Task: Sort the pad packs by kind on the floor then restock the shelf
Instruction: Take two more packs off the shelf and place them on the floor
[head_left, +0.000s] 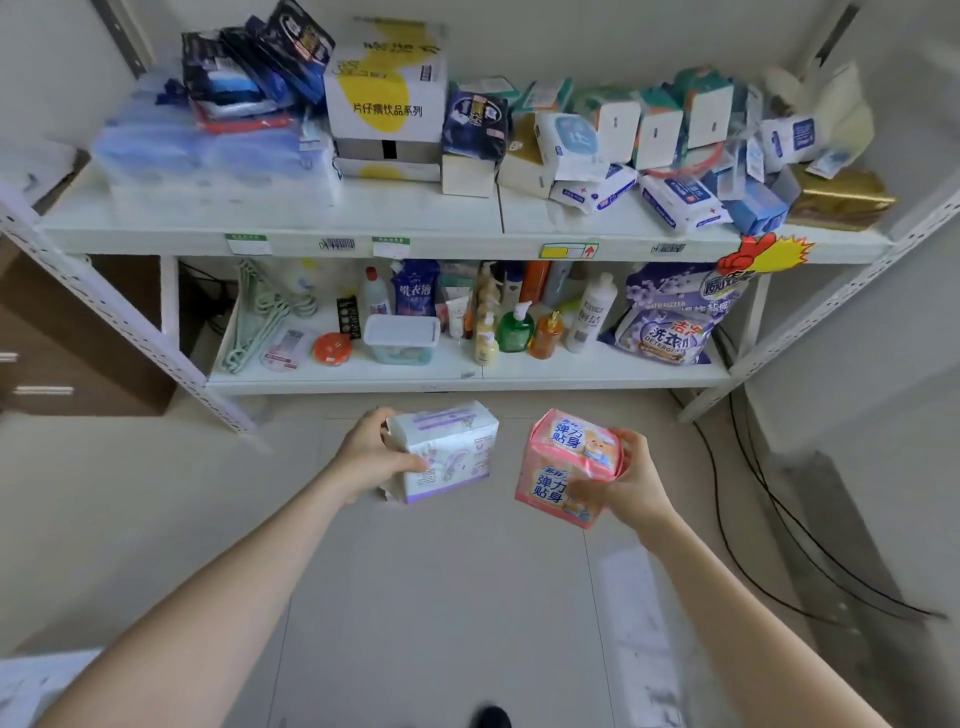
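Observation:
My left hand (371, 457) grips a white and lilac pad pack (451, 447) by its left end, above the floor in front of the shelf. My right hand (626, 483) holds a pink pad pack (563, 462) with blue lettering, fingers curled round its right side. The two packs hang side by side, a small gap between them. On the upper shelf board (270, 218), dark blue pad packs (260, 67) are piled at the back left and another dark pack (475, 124) leans in the middle.
A white and yellow carton (387, 93) stands mid-shelf, with tissue and wipe packs (670, 150) jumbled to its right. The lower shelf (467, 371) holds bottles, hangers and detergent bags. Black cables (769, 493) trail over the tiled floor (441, 597) at right. A brown cabinet (72, 332) stands left.

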